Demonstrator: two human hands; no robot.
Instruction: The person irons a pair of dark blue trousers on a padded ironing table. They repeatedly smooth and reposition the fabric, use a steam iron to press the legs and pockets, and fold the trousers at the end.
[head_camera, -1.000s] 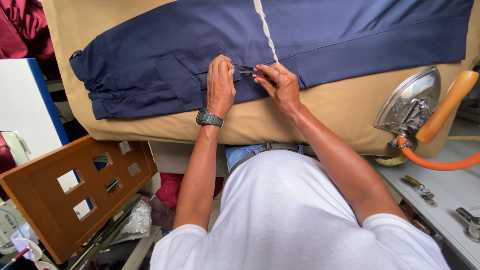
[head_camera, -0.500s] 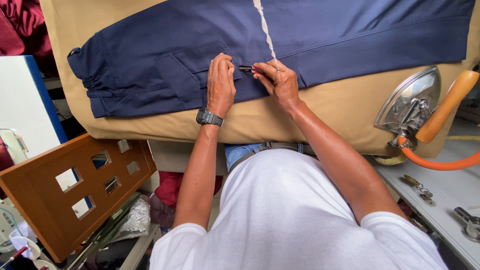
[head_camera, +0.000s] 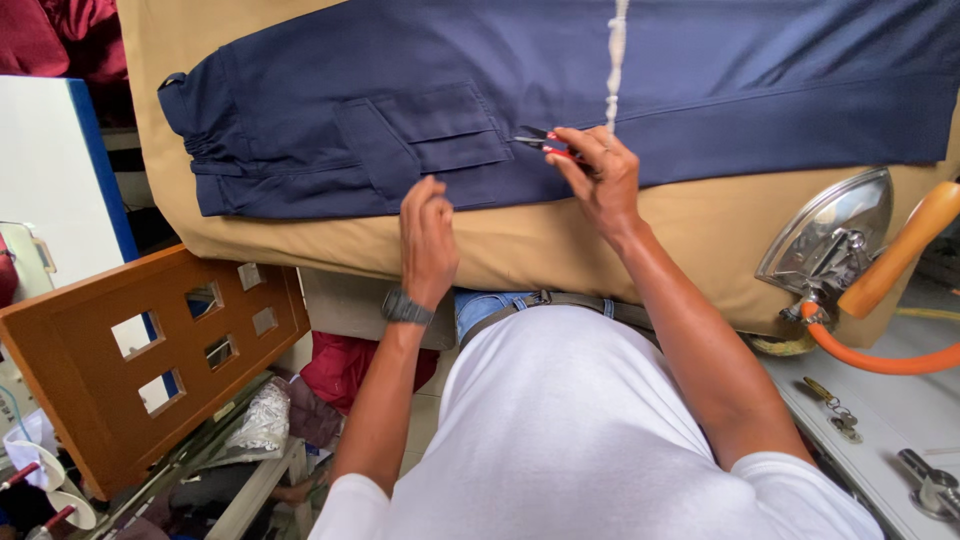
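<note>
Left hand (head_camera: 428, 240) hangs loose over the tan pad's (head_camera: 520, 245) front edge, fingers curled, gripping nothing, just short of the navy trousers (head_camera: 400, 90); right hand (head_camera: 600, 180) is closed round small red-handled snips (head_camera: 545, 143), blades resting on the cloth beside the flap pocket (head_camera: 440, 130); iron (head_camera: 830, 235) tipped up off right

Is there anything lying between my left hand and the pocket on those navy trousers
Nothing visible does. The left hand hovers at the near edge of the navy trousers, just below the pocket, with only bare cloth between. The right hand holds the red-handled snips off to the pocket's right.
</note>
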